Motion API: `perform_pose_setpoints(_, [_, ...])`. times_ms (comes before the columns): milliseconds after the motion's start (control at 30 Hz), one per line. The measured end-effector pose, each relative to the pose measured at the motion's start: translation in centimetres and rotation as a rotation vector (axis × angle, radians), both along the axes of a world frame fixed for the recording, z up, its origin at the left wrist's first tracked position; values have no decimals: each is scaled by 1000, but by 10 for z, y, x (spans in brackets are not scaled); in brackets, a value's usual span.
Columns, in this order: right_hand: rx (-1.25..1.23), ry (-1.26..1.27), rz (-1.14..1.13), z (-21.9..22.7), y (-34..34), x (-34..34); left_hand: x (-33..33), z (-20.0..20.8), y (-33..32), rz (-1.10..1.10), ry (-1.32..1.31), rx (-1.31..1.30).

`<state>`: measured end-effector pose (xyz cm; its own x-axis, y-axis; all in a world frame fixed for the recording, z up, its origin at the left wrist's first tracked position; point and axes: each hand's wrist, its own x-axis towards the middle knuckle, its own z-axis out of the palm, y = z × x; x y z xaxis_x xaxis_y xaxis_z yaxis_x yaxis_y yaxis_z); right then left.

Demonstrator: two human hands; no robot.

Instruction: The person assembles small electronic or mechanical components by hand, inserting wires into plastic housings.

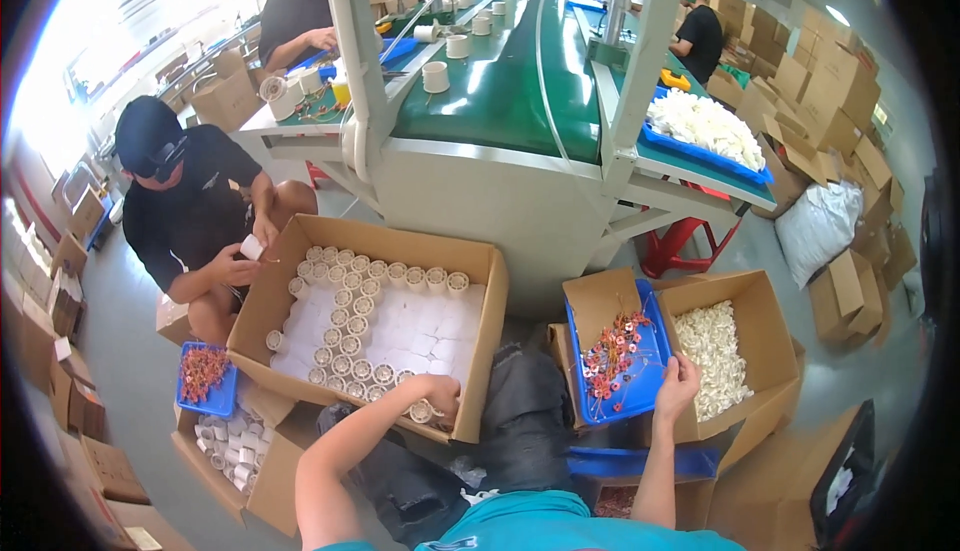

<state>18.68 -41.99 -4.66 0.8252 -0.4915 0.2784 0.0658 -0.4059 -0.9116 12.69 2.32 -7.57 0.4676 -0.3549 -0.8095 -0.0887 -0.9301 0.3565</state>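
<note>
My left hand (440,393) reaches into the near right corner of a large cardboard box (400,231). Its fingers curl down at a white round part (421,411) with a ribbed, open top; the fingertips are partly hidden. Rows of similar white parts (350,298) stand in the box on a white layer. My right hand (680,379) is raised between a blue tray (650,331) and a box of small cream pieces (712,361). Its fingers are pinched together, and anything between them is too small to make out. Red pieces with thin wires (612,356) lie heaped in the tray.
Across the large box, a seated person (195,201) holds a white cylinder (251,248). Beside them are a small blue tray (222,398) of red wired pieces and a carton of white cylinders (238,451). Ahead runs a green conveyor (490,101); cartons (840,81) pile up at right.
</note>
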Motion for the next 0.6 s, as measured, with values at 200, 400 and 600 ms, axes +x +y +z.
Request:
perform_pose_setpoints(200, [-168,-67,16,4,14,-9,-42,65,53,641,-327,-588])
perform_pose_setpoints(400, [-103,-71,131,31,38,-10,-100,72,-11,1162,-234,-1438])
perform_pose_setpoints(600, [472,334,736,77,98,-50,-110,111,-117,1003,-745,-1030])
